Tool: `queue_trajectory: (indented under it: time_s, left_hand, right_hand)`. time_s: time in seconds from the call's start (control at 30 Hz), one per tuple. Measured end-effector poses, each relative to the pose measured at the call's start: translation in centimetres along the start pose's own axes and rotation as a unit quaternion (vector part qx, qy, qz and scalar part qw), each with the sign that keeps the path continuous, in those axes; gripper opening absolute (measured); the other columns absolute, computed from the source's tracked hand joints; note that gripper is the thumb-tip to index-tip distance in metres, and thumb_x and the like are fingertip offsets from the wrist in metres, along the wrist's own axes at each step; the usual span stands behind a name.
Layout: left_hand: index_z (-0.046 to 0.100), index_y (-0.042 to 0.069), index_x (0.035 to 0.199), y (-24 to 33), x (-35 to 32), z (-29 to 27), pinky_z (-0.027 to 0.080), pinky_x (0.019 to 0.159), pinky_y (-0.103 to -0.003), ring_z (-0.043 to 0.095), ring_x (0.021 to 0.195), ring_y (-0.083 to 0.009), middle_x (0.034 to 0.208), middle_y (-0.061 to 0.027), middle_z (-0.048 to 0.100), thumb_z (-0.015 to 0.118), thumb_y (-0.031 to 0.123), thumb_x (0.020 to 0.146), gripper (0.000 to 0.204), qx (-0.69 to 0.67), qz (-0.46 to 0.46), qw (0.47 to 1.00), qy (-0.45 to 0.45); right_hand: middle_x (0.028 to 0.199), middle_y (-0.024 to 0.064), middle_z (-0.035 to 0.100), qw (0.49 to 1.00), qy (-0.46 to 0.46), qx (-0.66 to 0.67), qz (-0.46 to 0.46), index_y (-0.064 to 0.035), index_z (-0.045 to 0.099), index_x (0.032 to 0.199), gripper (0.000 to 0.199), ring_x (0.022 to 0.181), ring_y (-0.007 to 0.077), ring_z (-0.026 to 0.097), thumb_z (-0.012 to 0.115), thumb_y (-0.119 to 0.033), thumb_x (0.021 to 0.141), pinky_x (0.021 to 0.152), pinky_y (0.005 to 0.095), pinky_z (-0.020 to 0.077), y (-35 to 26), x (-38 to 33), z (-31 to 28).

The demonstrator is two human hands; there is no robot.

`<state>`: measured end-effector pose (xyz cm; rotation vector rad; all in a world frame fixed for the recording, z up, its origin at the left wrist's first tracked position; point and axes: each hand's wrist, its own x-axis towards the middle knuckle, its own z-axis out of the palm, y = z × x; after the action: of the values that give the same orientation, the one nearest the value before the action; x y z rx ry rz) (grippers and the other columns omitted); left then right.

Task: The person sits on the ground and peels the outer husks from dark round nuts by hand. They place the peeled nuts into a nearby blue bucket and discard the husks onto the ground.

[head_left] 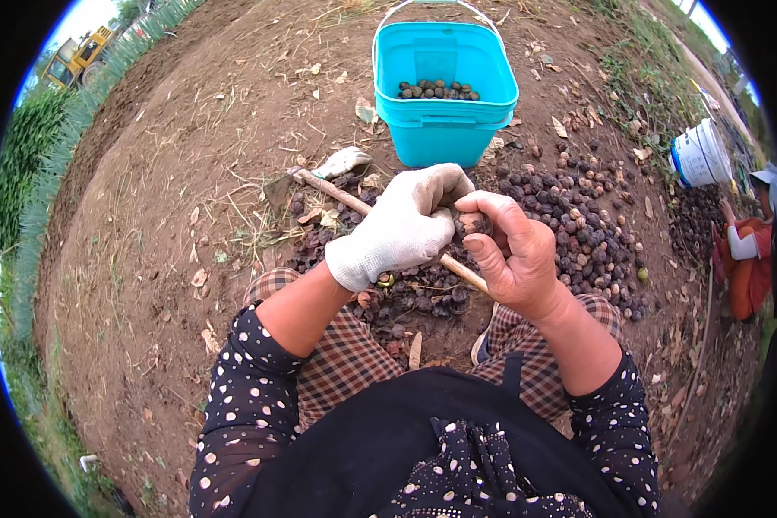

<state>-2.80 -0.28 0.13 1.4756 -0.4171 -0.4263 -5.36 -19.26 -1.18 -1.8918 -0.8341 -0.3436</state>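
My left hand point(401, 229) wears a white knit glove and is curled around a small dark nut point(470, 224). My bare right hand point(514, 255) pinches the same nut from the right with thumb and fingers. Both hands meet above my knees, over a heap of dark nuts point(570, 220) on the soil. A turquoise bucket point(445, 129) stands just beyond the hands, with a thin layer of dark nuts point(436, 90) on its bottom.
A wooden-handled tool point(337, 194) lies slanted on the ground under my hands, its blade near a second white glove point(344, 160). A white bucket point(699, 155) and a crouching person in orange point(747, 250) are at the right. Bare soil with dry leaves lies left.
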Motion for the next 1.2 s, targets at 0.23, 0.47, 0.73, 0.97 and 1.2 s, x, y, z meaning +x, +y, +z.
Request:
queue_trajectory:
  time_s: [0.23, 0.47, 0.73, 0.97, 1.2]
  left_hand:
    - [0.059, -0.002, 0.113, 1.5, -0.4, -0.7, 0.051, 0.053, -0.024, 0.062, 0.062, -0.0088, 0.085, -0.0037, 0.064, 0.061, 0.011, 0.093, 0.024, -0.087, -0.017, 0.996, -0.031]
    - [0.056, -0.001, 0.118, 0.3, 0.0, -0.7, 0.049, 0.052, -0.022, 0.061, 0.061, -0.0093, 0.086, -0.0053, 0.066, 0.071, 0.035, 0.094, 0.047, -0.097, -0.019, 0.994, -0.036]
    - [0.059, -0.004, 0.125, 0.6, 0.2, 0.2, 0.046, 0.048, -0.021, 0.060, 0.056, -0.0097, 0.088, -0.0056, 0.068, 0.075, 0.045, 0.088, 0.063, -0.106, 0.034, 0.994, 0.015]
    - [0.063, -0.001, 0.124, 0.3, 0.1, 0.4, 0.051, 0.057, -0.021, 0.061, 0.067, -0.0087, 0.095, -0.0042, 0.066, 0.084, 0.016, 0.081, 0.050, -0.002, 0.088, 0.995, 0.053]
    - [0.073, 0.010, 0.111, 0.0, 0.5, -1.0, 0.051, 0.073, -0.031, 0.063, 0.083, -0.0146, 0.090, -0.0025, 0.068, 0.092, 0.017, 0.065, 0.049, 0.309, 0.271, 0.908, 0.081]
  right_hand:
    - [0.090, -0.0033, 0.060, 0.953, -0.012, 0.267, 0.142, -0.0018, 0.057, 0.126, 0.035, 0.075, 0.0006, 0.051, 0.066, -0.022, 0.098, 0.064, 0.0178, 0.0440, -0.1, 0.0, -0.8]
    - [0.086, -0.0025, 0.056, 0.925, 0.013, 0.323, 0.201, 0.0011, 0.054, 0.124, 0.030, 0.073, 0.0004, 0.050, 0.062, -0.008, 0.096, 0.063, 0.0163, 0.0414, -1.2, 0.3, -1.0]
    - [0.078, -0.0036, 0.057, 0.957, -0.009, 0.184, 0.226, 0.0011, 0.059, 0.091, 0.019, 0.070, 0.0002, 0.050, 0.067, -0.016, 0.095, 0.060, 0.0182, 0.0421, 0.0, 0.3, -1.6]
    - [0.075, 0.0012, 0.057, 0.756, -0.048, 0.562, 0.333, -0.0015, 0.061, 0.096, 0.033, 0.065, 0.0085, 0.057, 0.054, -0.033, 0.103, 0.056, 0.0234, 0.0467, 2.0, 0.3, -2.9]
    - [0.071, 0.0014, 0.057, 0.796, -0.023, 0.497, 0.346, -0.0012, 0.062, 0.093, 0.028, 0.048, 0.0135, 0.051, 0.059, -0.028, 0.101, 0.046, 0.0266, 0.0433, 2.2, 0.1, -2.1]
